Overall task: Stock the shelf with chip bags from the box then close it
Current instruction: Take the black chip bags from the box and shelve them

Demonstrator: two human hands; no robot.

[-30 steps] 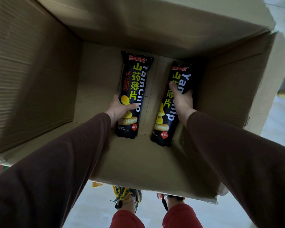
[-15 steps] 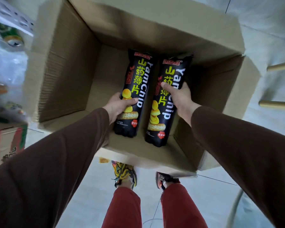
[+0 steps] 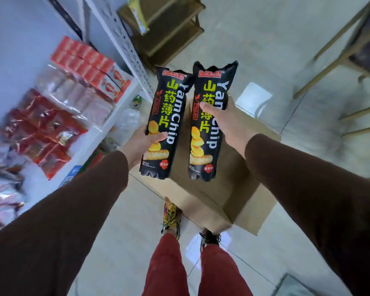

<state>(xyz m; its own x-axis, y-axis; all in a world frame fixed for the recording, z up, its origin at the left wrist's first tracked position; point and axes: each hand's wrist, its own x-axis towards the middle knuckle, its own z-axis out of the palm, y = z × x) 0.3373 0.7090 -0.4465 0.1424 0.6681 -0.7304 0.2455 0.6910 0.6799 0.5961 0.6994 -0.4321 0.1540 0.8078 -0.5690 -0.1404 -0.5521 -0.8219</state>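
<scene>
Best to carry both bags toward the white shelf (image 3: 107,127) at nine o'clock, keeping them upright and not squeezing hard, since chips break easily. Left hand (image 3: 140,144) wrapped around the left chip bag (image 3: 169,122), thumb across the front; right hand (image 3: 226,122) clamped likewise on the right chip bag (image 3: 209,124). Both held side by side, almost touching, above the open box (image 3: 239,201) at six o'clock.

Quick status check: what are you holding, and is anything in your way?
Left hand shut on left chip bag. Right hand shut on right chip bag. Both above the box. Shelf left, already crowded.
</scene>
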